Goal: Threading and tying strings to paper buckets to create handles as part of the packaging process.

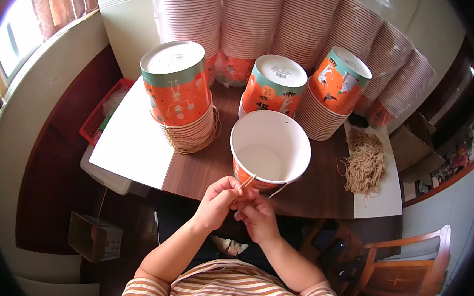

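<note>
An open paper bucket, white inside and orange outside, stands upright at the front of the table with a small hole near its far rim. A thin tan string runs over its near rim to my fingers. My left hand pinches the string just in front of the bucket. Pressed close to it, my right hand has its fingers closed by the same string; its fingertips are partly hidden. Another pale string end hangs from the near rim, right of my hands.
Upside-down bucket stacks stand at left, centre and right. Loose string lies around the left stack. A string bundle lies on the table's right. Tall plastic-wrapped bucket stacks line the back. A wooden chair stands at lower right.
</note>
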The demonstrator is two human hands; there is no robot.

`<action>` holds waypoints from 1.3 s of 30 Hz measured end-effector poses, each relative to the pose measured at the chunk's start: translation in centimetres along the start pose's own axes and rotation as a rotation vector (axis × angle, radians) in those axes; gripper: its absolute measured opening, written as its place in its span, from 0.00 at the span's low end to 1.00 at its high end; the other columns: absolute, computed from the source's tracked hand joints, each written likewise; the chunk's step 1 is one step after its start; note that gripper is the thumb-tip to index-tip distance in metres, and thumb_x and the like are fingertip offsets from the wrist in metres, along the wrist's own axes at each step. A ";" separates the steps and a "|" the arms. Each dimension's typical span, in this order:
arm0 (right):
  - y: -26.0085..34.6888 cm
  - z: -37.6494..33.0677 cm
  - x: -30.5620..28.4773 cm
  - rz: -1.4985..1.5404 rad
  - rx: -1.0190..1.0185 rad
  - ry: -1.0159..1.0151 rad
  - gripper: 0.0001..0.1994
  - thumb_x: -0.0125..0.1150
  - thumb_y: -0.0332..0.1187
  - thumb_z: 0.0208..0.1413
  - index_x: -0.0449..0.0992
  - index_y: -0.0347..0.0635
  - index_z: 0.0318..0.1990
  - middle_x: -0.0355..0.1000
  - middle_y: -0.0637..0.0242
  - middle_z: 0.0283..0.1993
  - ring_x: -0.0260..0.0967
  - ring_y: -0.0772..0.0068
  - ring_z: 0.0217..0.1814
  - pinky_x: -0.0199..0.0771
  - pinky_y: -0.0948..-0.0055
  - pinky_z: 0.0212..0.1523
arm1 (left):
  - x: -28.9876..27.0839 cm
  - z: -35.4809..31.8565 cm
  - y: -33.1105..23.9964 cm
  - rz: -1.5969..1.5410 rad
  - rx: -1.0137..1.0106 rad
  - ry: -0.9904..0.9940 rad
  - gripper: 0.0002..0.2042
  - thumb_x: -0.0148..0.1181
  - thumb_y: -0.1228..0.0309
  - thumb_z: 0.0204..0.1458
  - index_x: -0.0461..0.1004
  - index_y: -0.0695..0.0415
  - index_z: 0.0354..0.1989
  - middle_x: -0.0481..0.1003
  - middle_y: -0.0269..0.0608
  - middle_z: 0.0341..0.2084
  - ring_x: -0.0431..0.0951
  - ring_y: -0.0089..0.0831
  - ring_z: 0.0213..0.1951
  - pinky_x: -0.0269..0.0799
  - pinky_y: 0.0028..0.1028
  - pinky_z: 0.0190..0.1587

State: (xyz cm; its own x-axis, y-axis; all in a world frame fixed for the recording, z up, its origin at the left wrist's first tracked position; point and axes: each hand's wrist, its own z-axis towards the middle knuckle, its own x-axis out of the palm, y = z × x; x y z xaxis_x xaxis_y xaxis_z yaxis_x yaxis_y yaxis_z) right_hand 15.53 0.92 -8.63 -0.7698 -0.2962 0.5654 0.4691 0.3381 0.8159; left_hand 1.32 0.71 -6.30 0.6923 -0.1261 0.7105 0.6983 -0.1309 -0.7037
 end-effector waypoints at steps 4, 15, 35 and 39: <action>-2.4 -1.7 -0.9 0.167 0.178 -0.038 0.08 0.57 0.28 0.56 0.74 0.42 0.44 0.75 0.65 0.40 0.73 0.72 0.41 0.74 0.75 0.37 | -0.2 -0.4 -0.4 -0.018 -0.036 -0.066 0.04 0.45 0.78 0.55 0.67 0.59 0.33 0.72 0.38 0.26 0.70 0.24 0.25 0.65 0.21 0.29; 5.0 -2.6 1.8 -0.922 -0.516 -0.142 0.04 0.61 0.25 0.52 0.75 0.34 0.34 0.73 0.63 0.31 0.73 0.72 0.33 0.73 0.77 0.36 | 0.9 -1.8 -1.0 0.712 0.192 -0.046 0.03 0.52 0.79 0.54 0.68 0.62 0.36 0.69 0.30 0.27 0.66 0.13 0.28 0.65 0.17 0.29; 5.8 -1.0 2.7 -0.794 -0.534 -0.133 0.04 0.59 0.24 0.54 0.75 0.32 0.35 0.74 0.62 0.34 0.74 0.77 0.31 0.76 0.79 0.30 | 2.1 -1.2 -2.1 1.243 0.646 -0.035 0.10 0.59 0.84 0.44 0.72 0.60 0.35 0.71 0.37 0.24 0.67 0.21 0.18 0.63 0.20 0.20; 5.4 -1.0 2.2 -0.810 -0.534 -0.171 0.05 0.59 0.25 0.54 0.76 0.32 0.36 0.75 0.60 0.35 0.74 0.77 0.32 0.76 0.80 0.30 | 2.5 -1.5 -1.9 1.193 0.573 -0.113 0.09 0.59 0.84 0.45 0.72 0.61 0.34 0.71 0.36 0.23 0.66 0.18 0.18 0.60 0.18 0.20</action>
State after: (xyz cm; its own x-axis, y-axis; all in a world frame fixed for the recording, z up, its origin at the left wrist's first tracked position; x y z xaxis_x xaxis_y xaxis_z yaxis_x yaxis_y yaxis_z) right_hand 16.79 1.15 -2.83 -0.9773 -0.1127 -0.1793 -0.1262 -0.3699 0.9205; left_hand 1.45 -0.82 -3.20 0.9222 0.2119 -0.3236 -0.3856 0.4364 -0.8129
